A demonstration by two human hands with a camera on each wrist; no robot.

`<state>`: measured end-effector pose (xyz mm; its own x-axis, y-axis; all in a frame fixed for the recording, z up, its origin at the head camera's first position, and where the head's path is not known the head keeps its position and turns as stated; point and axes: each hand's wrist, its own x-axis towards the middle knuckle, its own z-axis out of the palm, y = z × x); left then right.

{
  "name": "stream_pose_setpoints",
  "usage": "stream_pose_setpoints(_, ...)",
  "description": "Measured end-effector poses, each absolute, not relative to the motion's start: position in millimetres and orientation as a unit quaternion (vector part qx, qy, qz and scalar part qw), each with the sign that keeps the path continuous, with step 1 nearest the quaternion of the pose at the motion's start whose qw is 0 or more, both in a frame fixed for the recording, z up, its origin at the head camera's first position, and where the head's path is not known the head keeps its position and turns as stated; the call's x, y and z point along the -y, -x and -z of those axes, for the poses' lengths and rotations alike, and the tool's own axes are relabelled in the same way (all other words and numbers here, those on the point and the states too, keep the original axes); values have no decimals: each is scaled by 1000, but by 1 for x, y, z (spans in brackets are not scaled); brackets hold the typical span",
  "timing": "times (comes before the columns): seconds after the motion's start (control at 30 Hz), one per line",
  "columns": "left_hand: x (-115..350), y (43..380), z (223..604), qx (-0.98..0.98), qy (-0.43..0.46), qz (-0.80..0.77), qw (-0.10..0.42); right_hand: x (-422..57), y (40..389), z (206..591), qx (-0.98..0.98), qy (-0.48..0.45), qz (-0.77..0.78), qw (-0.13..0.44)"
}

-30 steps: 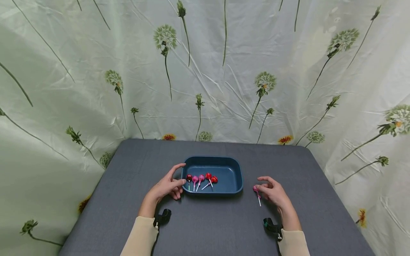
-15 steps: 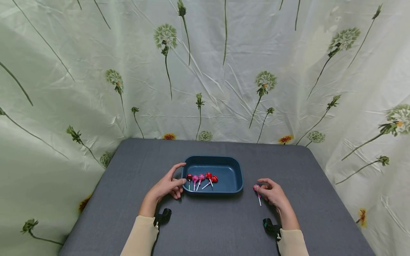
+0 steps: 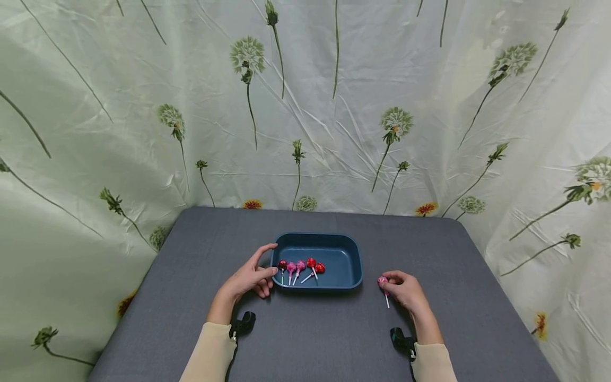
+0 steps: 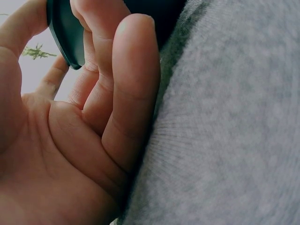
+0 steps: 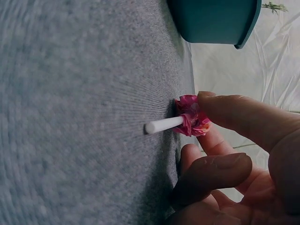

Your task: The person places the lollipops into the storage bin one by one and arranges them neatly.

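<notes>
A dark blue rectangular tray stands mid-table in the head view. My left hand holds its left end, thumb at the near corner and index finger at the far one. In the left wrist view the other fingers bend beside the tray wall. Right of the tray, my right hand pinches a pink-wrapped lollipop by its head, between thumb and index finger. Its white stick points toward me, close over the cloth. Inside the tray lie several lollipops: a dark red one, pink ones and bright red ones.
Grey cloth covers the table. Behind and at both sides hangs a pale curtain with a dandelion print. Each wrist carries a black camera mount, one of them at the right wrist.
My right index finger has come down and the hand has closed on the pink lollipop's head, which has shifted slightly. The left hand and tray have stayed in place.
</notes>
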<state>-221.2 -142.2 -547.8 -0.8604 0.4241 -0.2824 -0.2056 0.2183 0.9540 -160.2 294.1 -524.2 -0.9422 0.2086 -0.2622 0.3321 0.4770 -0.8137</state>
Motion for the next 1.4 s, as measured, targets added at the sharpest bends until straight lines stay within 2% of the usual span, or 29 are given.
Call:
stream_pose_setpoints(0.47, 143, 221, 549, -739, -70, -620, 254, -297, 160, 529, -857, -157, 488, 50)
stream_pose_setpoints(0.77, 142, 221, 547, -736, -74, -623, 255, -298, 159, 528, -849, -126, 511, 44)
stream_pose_setpoints(1.4, 142, 221, 547, -739, -73, -621, 253, -282, 158, 492, -819, -104, 560, 60)
